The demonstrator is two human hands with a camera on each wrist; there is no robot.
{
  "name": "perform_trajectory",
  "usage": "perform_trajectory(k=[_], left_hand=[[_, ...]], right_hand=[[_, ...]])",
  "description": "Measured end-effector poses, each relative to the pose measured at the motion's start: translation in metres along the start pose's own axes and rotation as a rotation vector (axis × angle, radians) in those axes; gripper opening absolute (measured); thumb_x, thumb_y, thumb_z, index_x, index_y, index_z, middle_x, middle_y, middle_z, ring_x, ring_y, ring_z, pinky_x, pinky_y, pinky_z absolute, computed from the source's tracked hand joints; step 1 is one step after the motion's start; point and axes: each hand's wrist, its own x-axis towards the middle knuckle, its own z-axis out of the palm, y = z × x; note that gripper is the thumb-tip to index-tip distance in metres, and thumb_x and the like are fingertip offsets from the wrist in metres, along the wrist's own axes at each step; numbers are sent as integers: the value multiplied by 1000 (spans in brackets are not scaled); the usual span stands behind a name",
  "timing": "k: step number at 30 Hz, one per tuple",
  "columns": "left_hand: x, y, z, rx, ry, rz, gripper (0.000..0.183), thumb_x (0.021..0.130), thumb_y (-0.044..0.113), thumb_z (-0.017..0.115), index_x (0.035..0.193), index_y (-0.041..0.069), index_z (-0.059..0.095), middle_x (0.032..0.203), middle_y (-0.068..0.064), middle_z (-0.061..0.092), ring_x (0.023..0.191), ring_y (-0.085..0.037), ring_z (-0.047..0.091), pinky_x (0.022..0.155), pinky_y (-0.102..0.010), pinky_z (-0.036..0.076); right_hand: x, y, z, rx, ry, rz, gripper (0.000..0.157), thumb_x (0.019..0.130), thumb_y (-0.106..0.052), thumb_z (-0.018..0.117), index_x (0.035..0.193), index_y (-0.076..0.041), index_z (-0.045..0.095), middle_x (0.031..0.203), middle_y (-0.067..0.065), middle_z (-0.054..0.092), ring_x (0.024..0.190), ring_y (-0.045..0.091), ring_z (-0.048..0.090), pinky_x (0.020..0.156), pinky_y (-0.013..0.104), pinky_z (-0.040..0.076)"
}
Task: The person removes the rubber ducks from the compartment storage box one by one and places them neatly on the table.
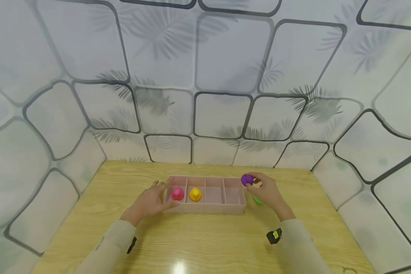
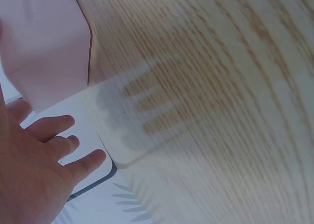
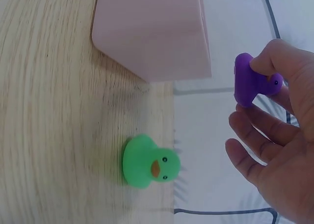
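A long pink divided box (image 1: 205, 208) sits on the table, a pink rubber duck (image 1: 177, 193) in its leftmost compartment and a yellow rubber duck (image 1: 195, 194) in the one beside it. The two compartments to the right hold nothing. My left hand (image 1: 150, 201) rests at the box's left end, thumb along the front rim; in the left wrist view its other fingers (image 2: 51, 128) are loosely spread. My right hand (image 1: 268, 193) pinches a purple rubber duck (image 3: 250, 79) between thumb and fingers, raised by the box's right end. Under that hand, a green rubber duck (image 3: 147, 161) stands on the table.
The light wooden table (image 1: 198, 239) extends in front of the box. Behind it and on both sides rise patterned walls (image 1: 222, 114) with dark outlines and leaf shapes. A small black device (image 1: 274, 236) is at the right wrist.
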Motion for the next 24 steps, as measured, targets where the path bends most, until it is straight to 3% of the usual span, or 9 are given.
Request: perform_trajectory(k=[2,7,13,24], left_hand=[[1,0,0,-2,-3,2,101,92,67,67,166,8,32,127,-21,69,146,-64,38,108,-77,42],[1,0,1,-3,-5,-3,101,92,67,67,166,9,33,149,-24,60,146,-63,38,108,-76,43],[2,-1,2,2,-12,-15,103,91,70,66,167,9,31,161,-25,47,147,-62,37,108,-75,43],[1,-2,2,-24,-11,-13,102,91,69,66,166,10,32,162,-23,47,148,-62,37,109,-75,42]], right_hand=[[-2,4,-3,-3,5,7,43,93,-14,77,134,-2,70,120,18,74,104,31,67,77,31,51],[-7,12,-11,-3,20,11,43,93,-14,77,133,-1,70,118,19,73,104,34,68,79,34,54],[-12,23,-19,-4,33,34,43,94,-12,77,135,-2,69,121,20,73,104,37,69,74,32,55],[-22,36,-32,-28,43,69,44,95,-12,76,136,-1,67,123,22,72,105,38,69,74,30,55]])
